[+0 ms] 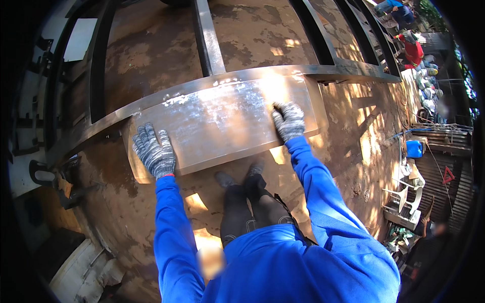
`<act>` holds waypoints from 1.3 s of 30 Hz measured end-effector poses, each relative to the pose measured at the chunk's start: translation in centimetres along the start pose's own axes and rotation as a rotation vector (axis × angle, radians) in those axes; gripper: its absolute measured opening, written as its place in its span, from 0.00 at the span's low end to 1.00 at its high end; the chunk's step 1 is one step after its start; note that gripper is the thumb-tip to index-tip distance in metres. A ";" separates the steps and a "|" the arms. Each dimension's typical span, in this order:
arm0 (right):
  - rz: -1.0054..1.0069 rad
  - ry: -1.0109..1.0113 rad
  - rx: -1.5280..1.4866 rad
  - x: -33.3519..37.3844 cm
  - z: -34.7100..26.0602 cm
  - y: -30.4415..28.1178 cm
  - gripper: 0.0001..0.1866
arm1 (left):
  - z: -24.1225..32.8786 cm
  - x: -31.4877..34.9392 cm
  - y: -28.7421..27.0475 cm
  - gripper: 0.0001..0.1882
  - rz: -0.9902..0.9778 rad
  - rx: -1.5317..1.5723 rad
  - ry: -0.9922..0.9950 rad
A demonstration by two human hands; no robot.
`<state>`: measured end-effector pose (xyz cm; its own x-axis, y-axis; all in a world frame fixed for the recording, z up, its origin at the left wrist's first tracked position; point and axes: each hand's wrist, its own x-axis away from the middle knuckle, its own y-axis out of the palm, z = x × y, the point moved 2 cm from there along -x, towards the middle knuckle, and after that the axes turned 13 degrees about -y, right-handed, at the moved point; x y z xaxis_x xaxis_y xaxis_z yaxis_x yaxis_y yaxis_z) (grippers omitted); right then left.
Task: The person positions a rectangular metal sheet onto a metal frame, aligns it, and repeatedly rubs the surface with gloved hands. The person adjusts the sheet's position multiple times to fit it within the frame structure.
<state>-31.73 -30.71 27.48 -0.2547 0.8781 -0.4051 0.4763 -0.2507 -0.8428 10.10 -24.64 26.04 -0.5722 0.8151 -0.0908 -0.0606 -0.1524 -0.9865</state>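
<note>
A grey sheet-metal panel (217,131), streaked with pale marks toward its far edge, lies in front of the person along the near rail of a welded-looking metal frame (214,53). The gloved left hand (155,151) rests with its fingers spread on the panel's left end, while the gloved right hand (289,121) is curled over its right part, and whether it grips anything cannot be told. Off to the right are a blue plastic container (414,149) and a white plastic chair (415,198).
</note>
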 end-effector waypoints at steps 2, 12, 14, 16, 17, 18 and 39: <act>-0.146 0.039 -0.151 0.2 -4.3 0.5 0.17 | -0.5 -0.2 -0.2 0.30 0.008 0.007 0.009; -0.337 0.396 -0.035 -5.5 -9.7 4.0 0.16 | -1.3 -0.5 0.3 0.29 0.059 0.050 0.023; -0.453 0.434 -0.004 -4.3 -10.1 3.2 0.15 | -0.9 -0.4 0.0 0.29 0.061 0.051 0.010; -0.411 0.432 0.006 -5.4 -10.2 3.6 0.15 | -0.9 -0.3 0.1 0.29 0.062 0.030 0.004; -0.398 0.409 0.020 -6.5 -9.9 4.2 0.15 | -0.7 -0.2 0.1 0.29 0.055 0.021 0.005; -0.385 0.385 0.035 -7.2 -9.6 4.5 0.16 | -0.5 -0.3 0.2 0.29 0.047 0.013 0.006; -0.442 0.524 0.116 -5.4 -10.3 4.6 0.23 | -0.7 -0.3 -0.5 0.29 0.001 -0.047 -0.051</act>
<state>-19.52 -32.39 29.45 0.0498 0.9814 0.1853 0.3211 0.1600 -0.9334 10.91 -24.42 26.48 -0.6136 0.7850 -0.0856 -0.0224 -0.1257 -0.9918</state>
